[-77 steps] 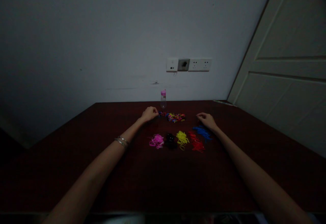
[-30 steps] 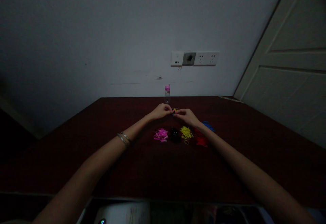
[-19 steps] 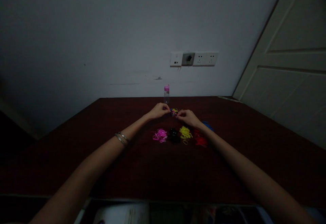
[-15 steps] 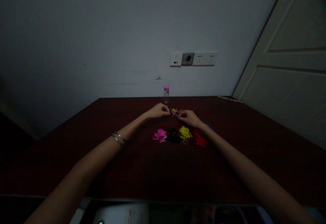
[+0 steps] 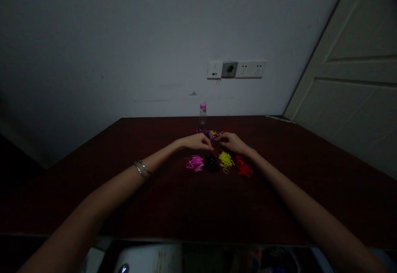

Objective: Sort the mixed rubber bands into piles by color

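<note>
My left hand (image 5: 198, 141) is closed in a pinch just above the pile of black rubber bands (image 5: 211, 161). What its fingertips hold, if anything, is too small to make out. At the near edge of a mixed-colour heap of rubber bands (image 5: 213, 134), my right hand (image 5: 232, 141) has thumb and fingers drawn together; their contents cannot be told either. Closer to me lie separate piles of pink rubber bands (image 5: 195, 163), yellow rubber bands (image 5: 226, 161) and red rubber bands (image 5: 244, 168). My right wrist partly covers a blue bit behind the red pile.
A clear bottle with a pink cap (image 5: 202, 113) stands at the back of the dark red table (image 5: 173, 207). Behind it is a wall with sockets (image 5: 248, 70). A door (image 5: 356, 82) rises on the right. Below the front edge lies a white object (image 5: 145, 258).
My left hand has moved from the mixed heap toward me and slightly right, above the black pile, uncovering the heap's left side. My right hand has shifted only slightly.
</note>
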### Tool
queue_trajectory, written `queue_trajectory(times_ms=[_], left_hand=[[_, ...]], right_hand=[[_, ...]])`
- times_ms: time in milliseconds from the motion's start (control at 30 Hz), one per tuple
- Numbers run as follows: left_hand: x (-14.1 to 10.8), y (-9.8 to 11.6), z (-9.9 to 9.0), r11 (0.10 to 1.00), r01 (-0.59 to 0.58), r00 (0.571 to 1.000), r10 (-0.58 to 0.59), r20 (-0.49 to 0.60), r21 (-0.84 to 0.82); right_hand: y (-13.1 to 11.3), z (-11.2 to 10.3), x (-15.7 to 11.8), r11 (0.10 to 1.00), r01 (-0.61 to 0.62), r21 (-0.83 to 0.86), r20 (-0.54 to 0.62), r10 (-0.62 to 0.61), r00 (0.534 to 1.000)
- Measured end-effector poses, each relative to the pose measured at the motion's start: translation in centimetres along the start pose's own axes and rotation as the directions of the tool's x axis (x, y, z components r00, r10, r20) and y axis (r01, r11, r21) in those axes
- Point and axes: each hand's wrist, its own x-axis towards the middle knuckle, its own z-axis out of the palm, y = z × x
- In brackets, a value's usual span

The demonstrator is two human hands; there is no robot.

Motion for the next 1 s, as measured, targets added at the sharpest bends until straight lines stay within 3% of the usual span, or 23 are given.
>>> queue_trajectory(times_ms=[167,333,433,500,733,1000], left_hand=[[0.9,-3.3,-1.3,0.999,0.046,0.972,-0.046,-0.23,-0.003],[1.9,-7.5,-1.7,0.983,0.176,0.819,-0.179,-0.545,-0.058],[2.0,-9.1,-1.4,0.967,0.235,0.714,-0.241,-0.657,-0.099],[2.0,-9.7,-1.1,0.963,0.245,0.67,-0.251,-0.699,-0.112],[2.1,-10.5,-0.8,0.966,0.239,0.66,-0.234,-0.714,-0.096],[2.2,-10.7,-0.9,0.961,0.247,0.64,-0.257,-0.724,-0.122]], right_hand=[[-0.8,0.5,0.0,0.996,0.062,-0.063,0.022,-0.061,0.998],[-0.8,1.1,0.0,0.981,0.116,-0.155,0.069,-0.106,0.992],[-0.6,1.2,0.0,0.979,0.125,-0.161,0.071,-0.115,0.991],[-0.6,1.2,0.0,0.978,0.127,-0.164,0.069,-0.117,0.991],[-1.0,0.7,-0.4,0.985,0.057,-0.16,0.061,-0.048,0.997],[-2.0,-0.3,-0.8,0.994,0.083,-0.076,0.087,-0.076,0.993]])
